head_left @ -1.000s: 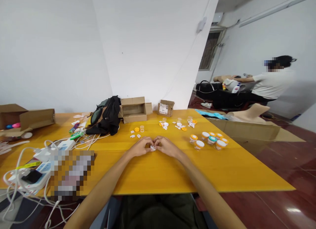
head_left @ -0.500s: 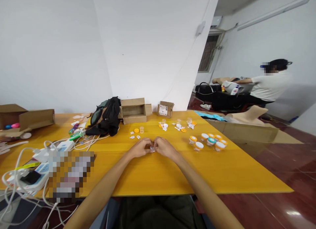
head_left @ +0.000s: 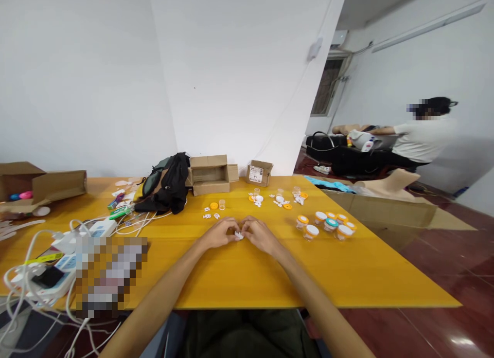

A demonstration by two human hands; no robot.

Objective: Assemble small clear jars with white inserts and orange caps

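Observation:
Between my fingertips, low over the table, is a small white piece [head_left: 239, 235], too small to make out its kind. My left hand [head_left: 223, 232] pinches it from the left, and my right hand [head_left: 257, 232] closes on its right side. Just beyond my left hand lie several small white pieces with dark spots [head_left: 207, 216], an orange lid [head_left: 213, 206] and a clear open jar [head_left: 222, 204]. Farther back on the right are more loose white pieces [head_left: 258, 199], with lids and clear jars among them.
Lidded jars [head_left: 331, 224] stand in a group to the right. Cardboard boxes [head_left: 210, 180] and a black bag [head_left: 175, 180] sit along the back. A power strip [head_left: 69, 260] with tangled white cables and a blurred-out phone [head_left: 111, 275] lie left. A person in white [head_left: 420, 137] sits beyond the table.
My right hand has turned and its fingers have shifted slightly, so more of the white piece shows between my hands. The view has tilted slightly.

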